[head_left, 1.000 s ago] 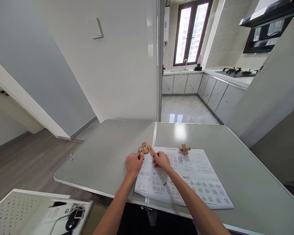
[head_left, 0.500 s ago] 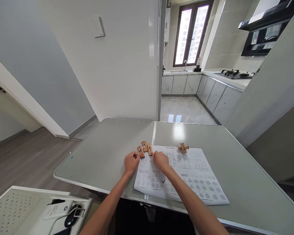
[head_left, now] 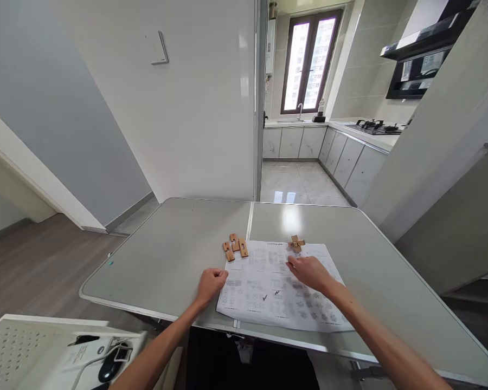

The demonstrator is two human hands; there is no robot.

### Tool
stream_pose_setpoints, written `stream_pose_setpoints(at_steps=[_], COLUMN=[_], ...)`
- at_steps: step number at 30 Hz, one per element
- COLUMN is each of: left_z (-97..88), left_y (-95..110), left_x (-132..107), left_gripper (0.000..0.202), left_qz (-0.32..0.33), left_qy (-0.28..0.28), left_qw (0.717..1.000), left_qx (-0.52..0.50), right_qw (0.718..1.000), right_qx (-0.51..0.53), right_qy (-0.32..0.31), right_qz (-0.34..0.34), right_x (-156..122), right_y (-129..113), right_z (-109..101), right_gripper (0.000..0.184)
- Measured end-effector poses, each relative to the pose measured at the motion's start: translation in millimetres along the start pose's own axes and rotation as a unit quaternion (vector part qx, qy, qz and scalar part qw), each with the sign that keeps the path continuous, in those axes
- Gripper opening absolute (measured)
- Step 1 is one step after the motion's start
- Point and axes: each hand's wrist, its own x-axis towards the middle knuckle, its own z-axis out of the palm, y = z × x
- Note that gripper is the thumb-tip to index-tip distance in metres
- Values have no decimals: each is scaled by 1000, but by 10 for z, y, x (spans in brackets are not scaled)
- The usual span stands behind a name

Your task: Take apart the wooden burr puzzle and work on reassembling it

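My left hand [head_left: 212, 284] is curled closed at the left edge of a printed paper sheet [head_left: 264, 281]; its fingertips are turned in, and I cannot make out whether they hold anything. Over the sheet's upper right part, my right hand [head_left: 309, 271] has its fingers bent together, and what lies between them, if anything, is hidden. Just beyond those fingers stands a cross-shaped wooden puzzle [head_left: 296, 244] of interlocked pieces. Three loose notched wooden pieces lie at the sheet's upper left corner: a left one [head_left: 228, 252], a middle one [head_left: 235, 242] and a right one [head_left: 243, 247].
The grey folding table [head_left: 179, 244] has a seam down its middle. A white basket [head_left: 44, 325] with a mouse and cable stands at the lower left. Beyond the table are a wall [head_left: 195, 119] and a kitchen doorway.
My right hand has moved right, from the loose wooden pieces to near the wooden cross. My left hand has drawn back toward me, away from the pieces. The view has shifted slightly.
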Motion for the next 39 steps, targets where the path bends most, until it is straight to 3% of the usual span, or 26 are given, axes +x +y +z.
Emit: stream_pose_setpoints(at_steps=[6,12,19,29,39], left_z=[-11,-5,-8,-8,-6], left_y=[3,-6,-2,-25,28], left_x=[11,22,3,-16,-20], left_gripper=[40,40,40,38,39], left_qz=[-9,-17,-17,-2,10], left_qy=[-8,-6,-15,-14,-16], left_qw=[1000,999,999,1000,1000], left_qx=[-26,-33,-31,-17,15], right_qw=[999,999,999,998,997], right_qx=[-36,-29,6,-8,-51], right_qy=[30,25,35,41,44], right_qz=[-3,-35,-37,-45,30], right_x=[-343,-675,-791,-771,-378], right_y=[234,133,35,60,367], right_z=[91,302,388,370,133], right_gripper=[36,26,30,32,24])
